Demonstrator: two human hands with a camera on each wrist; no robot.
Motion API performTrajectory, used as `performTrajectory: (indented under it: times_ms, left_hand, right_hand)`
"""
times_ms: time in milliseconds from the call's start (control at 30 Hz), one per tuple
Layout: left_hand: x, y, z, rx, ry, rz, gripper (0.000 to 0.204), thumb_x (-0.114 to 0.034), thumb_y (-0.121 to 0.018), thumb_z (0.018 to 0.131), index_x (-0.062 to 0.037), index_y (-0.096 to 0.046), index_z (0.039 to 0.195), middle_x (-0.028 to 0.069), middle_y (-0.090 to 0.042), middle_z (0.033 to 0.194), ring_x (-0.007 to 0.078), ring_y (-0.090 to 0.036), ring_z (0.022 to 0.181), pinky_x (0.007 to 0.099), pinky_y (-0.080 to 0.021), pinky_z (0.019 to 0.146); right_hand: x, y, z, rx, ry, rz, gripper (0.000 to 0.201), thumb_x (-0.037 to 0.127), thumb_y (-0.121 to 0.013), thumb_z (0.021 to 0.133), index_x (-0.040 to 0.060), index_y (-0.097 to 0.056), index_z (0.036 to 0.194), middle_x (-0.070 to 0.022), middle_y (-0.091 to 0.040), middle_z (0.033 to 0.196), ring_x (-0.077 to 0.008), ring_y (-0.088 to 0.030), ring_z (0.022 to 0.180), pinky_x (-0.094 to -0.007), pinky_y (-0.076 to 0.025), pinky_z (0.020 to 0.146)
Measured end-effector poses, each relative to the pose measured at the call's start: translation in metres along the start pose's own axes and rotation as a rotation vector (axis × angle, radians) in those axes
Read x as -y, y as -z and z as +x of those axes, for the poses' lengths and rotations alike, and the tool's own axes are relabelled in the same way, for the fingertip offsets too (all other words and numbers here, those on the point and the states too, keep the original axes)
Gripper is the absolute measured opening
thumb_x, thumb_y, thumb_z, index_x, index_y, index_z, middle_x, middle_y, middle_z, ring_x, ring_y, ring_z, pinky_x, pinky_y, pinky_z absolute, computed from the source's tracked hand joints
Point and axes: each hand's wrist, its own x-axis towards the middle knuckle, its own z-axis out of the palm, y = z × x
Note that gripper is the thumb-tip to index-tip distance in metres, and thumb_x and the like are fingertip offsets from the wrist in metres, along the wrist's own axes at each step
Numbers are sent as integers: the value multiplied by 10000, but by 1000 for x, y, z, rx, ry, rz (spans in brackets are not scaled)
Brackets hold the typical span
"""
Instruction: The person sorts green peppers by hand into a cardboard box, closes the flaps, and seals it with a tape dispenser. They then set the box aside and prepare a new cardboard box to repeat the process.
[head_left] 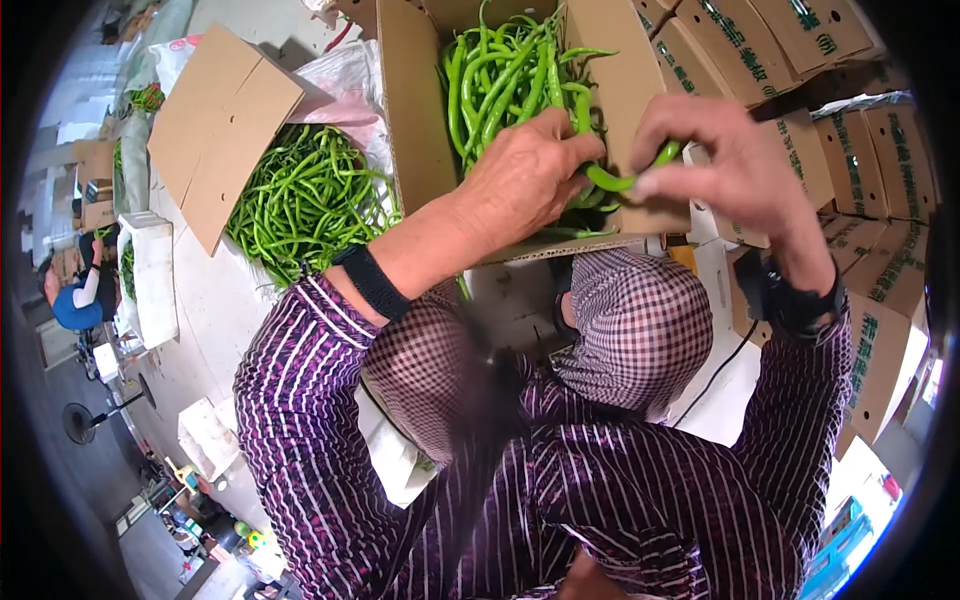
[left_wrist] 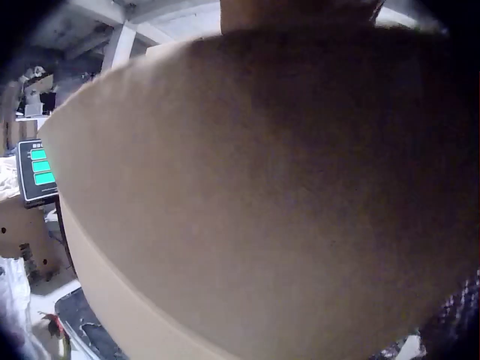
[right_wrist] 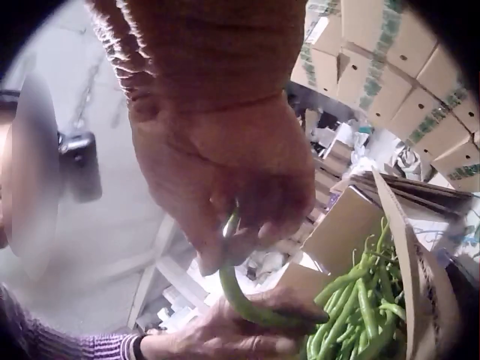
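Sleeves of purple striped cloth and checked knees fill the near part of the head view, and just beyond them both hands meet over the near edge of an open cardboard box. The left hand curls its fingers round one end of a single green pepper; the right hand pinches the other end between thumb and fingertips, so the pepper spans the gap between them above the box's near wall. Held at both ends like this, it is probably being checked or straightened to lie along the others. Inside the box, long green peppers lie packed roughly lengthwise.

The right wrist view shows what the head view hides: the underside of the grip, the pepper's stem end emerging between the right fingers and its curved body resting across the left palm. The left wrist view is blocked almost wholly by a cardboard wall; beside it a scale display with green readouts shows.

Farther left, a loose heap of peppers lies on the floor; stacked printed cartons rise at the far right.
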Motion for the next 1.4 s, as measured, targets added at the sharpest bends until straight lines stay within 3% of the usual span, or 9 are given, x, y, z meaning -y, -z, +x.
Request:
performTrajectory:
  times_ms: [267,467,600,800,900,1000,1100,1333,1400]
  left_hand:
    - [21,80,7,-326,150,-325,274,-151,-599,908,-50,-618,1162,66,-636,974,201,-626,855,335,-504,792]
    - [26,105,23,-311,262,-769,320,-185,-524,977,-6,-569,1238,58,-642,1063,141,-619,929,265,-500,819]
    - [63,93,37,-295,430,-572,325,-180,-534,971,5,-576,1235,58,-651,1039,122,-626,877,251,-510,786]
    - [128,76,51,-298,686,-228,397,-194,-587,927,10,-564,1267,88,-690,969,141,-650,880,282,-534,773]
    - [164,67,64,-357,459,168,457,-234,-651,799,-32,-604,1205,204,-655,1096,388,-623,1015,440,-494,903]
    - [162,52,60,-167,363,458,512,-222,-659,833,-28,-535,1289,199,-667,1086,315,-647,1009,413,-504,901]
    - [151,46,48,-8,402,575,544,-199,-669,820,-40,-506,1315,236,-586,1210,388,-578,1103,452,-463,961]
    - [112,40,26,-82,198,368,597,-358,-678,847,-135,-485,1366,203,-472,1375,405,-495,1213,436,-430,1016]
    - [98,33,22,177,76,519,610,-393,-668,847,-191,-470,1388,162,-478,1384,372,-452,1269,462,-425,1012]
  right_hand:
    - [-3,39,-8,-604,-2,302,722,225,-670,811,36,-361,1436,-129,-518,1355,-139,-593,972,-242,-481,759]
    - [-41,8,45,-25,-307,-54,629,343,-652,859,-17,-468,1340,-194,-539,1306,-249,-576,1135,-350,-497,909]
    - [-71,-31,113,-48,-401,-429,660,303,-674,826,-81,-458,1318,-277,-514,1314,-380,-543,1172,-414,-463,958]
    - [-115,-32,165,-237,-461,-168,588,227,-714,764,-85,-546,1233,-247,-619,1186,-338,-612,1076,-370,-458,962]
    - [-116,-32,160,-249,-357,-2,517,157,-713,734,-7,-576,1205,-225,-639,1137,-309,-624,1054,-376,-483,915]
    - [-132,-42,156,-198,-159,-80,495,79,-681,736,43,-562,1216,-210,-613,1169,-340,-621,1021,-423,-495,887]
    - [-116,-41,133,-396,-113,-833,475,-15,-610,750,64,-565,1216,-189,-490,1276,-405,-568,1049,-460,-479,894]
    - [-72,-38,63,-276,153,-770,351,67,-640,785,79,-608,1135,-183,-530,1210,-371,-531,1111,-419,-459,936]
    - [-76,-45,47,84,107,-634,216,69,-649,772,32,-654,984,-172,-601,1021,-355,-575,994,-418,-474,870]
